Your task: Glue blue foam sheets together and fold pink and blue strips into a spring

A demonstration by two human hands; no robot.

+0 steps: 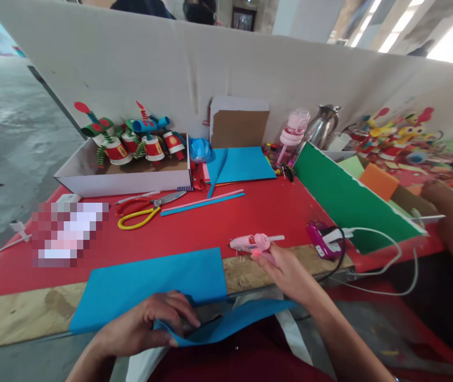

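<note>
- Maroon clothing point(234, 363) is closest, at the bottom edge; your bent blue sheet point(246, 318) bows over it.
- Your left hand point(163, 315): fingers above, thumb below, pinching the left end of that sheet.
- Your right hand point(286, 265): fingers closed round the handle of the pink glue gun point(248, 243). Nozzle points left, near the far right corner of the flat blue sheet point(147, 281). Stick pokes out the back, small red light lit.
- Step in hand, my read: gluing paper, gun off the work. Can't tell if any glue is down.
- Next move calls for, I'd judge: nozzle down to the paper, left pinch steady so the bend doesn't spring.
- Both blue pieces look like matte, thin card, straight-edged; can't tell if they join.
- Red tabletop point(194, 233) looks smooth; wooden front edge point(27, 313) is bare and grainy.
- Farther back: scissors point(157, 203), metal blades, one red and one yellow loop; narrow paper strips point(202, 204), pink and blue; shallow white box point(127, 184) holding paper-cup figures point(117, 151) with pleated, springy limbs.
</note>
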